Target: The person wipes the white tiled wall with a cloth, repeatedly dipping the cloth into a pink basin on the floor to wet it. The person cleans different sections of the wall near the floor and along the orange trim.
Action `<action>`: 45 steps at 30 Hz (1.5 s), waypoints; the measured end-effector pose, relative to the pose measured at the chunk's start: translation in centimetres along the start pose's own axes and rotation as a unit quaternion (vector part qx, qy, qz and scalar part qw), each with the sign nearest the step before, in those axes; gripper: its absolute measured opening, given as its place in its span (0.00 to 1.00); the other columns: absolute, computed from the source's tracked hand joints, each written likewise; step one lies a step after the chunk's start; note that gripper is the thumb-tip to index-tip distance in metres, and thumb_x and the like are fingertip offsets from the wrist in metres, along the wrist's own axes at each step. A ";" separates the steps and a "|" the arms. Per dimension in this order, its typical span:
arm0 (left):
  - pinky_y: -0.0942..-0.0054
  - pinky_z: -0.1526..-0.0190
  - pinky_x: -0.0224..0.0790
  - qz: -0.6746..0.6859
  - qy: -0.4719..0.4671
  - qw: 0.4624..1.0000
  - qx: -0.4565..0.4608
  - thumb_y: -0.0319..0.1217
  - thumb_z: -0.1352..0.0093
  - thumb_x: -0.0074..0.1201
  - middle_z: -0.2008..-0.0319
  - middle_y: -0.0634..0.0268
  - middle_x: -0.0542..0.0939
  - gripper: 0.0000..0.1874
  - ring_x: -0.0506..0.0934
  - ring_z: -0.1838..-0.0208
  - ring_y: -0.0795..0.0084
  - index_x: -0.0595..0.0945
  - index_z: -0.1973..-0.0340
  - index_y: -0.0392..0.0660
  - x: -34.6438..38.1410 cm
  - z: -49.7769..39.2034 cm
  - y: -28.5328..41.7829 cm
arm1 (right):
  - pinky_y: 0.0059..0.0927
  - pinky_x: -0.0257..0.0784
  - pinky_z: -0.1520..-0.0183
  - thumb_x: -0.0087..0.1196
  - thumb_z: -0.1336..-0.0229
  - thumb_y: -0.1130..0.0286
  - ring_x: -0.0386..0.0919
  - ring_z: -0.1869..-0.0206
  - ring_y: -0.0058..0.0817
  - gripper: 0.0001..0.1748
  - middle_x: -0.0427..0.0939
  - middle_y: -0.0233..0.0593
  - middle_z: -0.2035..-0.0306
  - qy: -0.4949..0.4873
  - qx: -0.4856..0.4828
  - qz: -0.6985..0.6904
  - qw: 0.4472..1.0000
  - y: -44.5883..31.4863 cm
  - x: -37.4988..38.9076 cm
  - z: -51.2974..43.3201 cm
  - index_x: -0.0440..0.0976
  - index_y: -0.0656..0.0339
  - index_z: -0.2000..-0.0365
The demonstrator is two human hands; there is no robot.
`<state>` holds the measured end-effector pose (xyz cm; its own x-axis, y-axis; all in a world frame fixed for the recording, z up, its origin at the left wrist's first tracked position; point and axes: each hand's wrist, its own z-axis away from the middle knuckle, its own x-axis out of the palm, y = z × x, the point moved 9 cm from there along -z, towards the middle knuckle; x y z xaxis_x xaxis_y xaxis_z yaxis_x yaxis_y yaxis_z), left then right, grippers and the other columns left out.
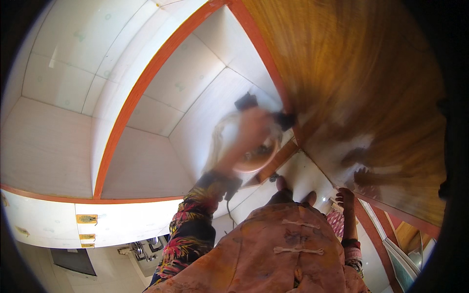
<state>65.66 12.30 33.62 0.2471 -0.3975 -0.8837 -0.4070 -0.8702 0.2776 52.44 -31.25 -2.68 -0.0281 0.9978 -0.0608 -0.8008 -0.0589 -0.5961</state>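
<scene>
My left hand point(253, 130) is blurred over a shiny round vessel point(257, 161) with black parts at its far side, seemingly handles. The fingers appear closed on its upper part; the exact grip is hard to make out. The vessel is in front of an open cupboard compartment point(216, 95) with pale walls and an orange-red frame. To the right stands a glossy brown wood-grain door point(366, 73), swung open. My right hand point(345, 197) is by the door's lower edge with its fingers apart and nothing in them. Whether it touches the door cannot be told.
A second pale compartment point(47, 139) lies left of the orange-red divider point(124, 106). Below left are a gas stove point(144, 252) and a dark panel point(73, 260). My feet point(281, 183) are on the pale floor. At lower right, a framed window or door panel point(401, 256) leans into view.
</scene>
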 end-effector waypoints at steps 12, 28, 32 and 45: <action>0.57 0.52 0.67 -0.107 0.090 0.953 -0.267 0.33 0.40 0.59 0.57 0.55 0.78 0.15 0.73 0.51 0.54 0.84 0.58 0.44 0.2 -2.4 -10.3 | 0.24 0.66 0.78 0.54 0.40 0.55 0.77 0.77 0.23 0.18 0.79 0.34 0.72 -0.005 -0.005 -0.023 1.000 0.1 0.6 -0.1 0.74 0.55 0.55; 0.58 0.54 0.61 -0.059 0.005 0.997 -0.055 0.30 0.48 0.62 0.58 0.65 0.74 0.18 0.71 0.53 0.59 0.87 0.61 0.51 2.6 -3.1 -1.4 | 0.25 0.67 0.76 0.53 0.40 0.57 0.78 0.75 0.23 0.17 0.80 0.33 0.71 -0.039 -0.013 0.009 0.999 -0.9 2.8 0.1 0.75 0.54 0.55; 0.59 0.53 0.61 -0.038 -0.039 0.999 -0.006 0.28 0.49 0.60 0.58 0.63 0.75 0.17 0.71 0.53 0.58 0.87 0.62 0.48 2.1 -2.1 0.1 | 0.25 0.67 0.77 0.54 0.41 0.55 0.77 0.75 0.23 0.17 0.80 0.33 0.71 -0.026 -0.011 0.012 1.000 -1.2 1.8 0.5 0.75 0.53 0.56; 0.70 0.51 0.66 0.151 0.135 0.927 -0.315 0.29 0.34 0.49 0.62 0.57 0.73 0.10 0.73 0.56 0.64 0.80 0.63 0.36 -6.8 5.3 -9.2 | 0.23 0.66 0.78 0.55 0.41 0.57 0.77 0.76 0.22 0.18 0.80 0.33 0.70 -0.017 -0.015 0.019 1.000 -0.4 1.2 0.5 0.75 0.54 0.55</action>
<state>63.06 24.56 35.10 0.4520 -0.6355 -0.6259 0.0797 -0.6701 0.7380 52.39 -30.03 -2.13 -0.0793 0.9953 -0.0563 -0.7799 -0.0971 -0.6183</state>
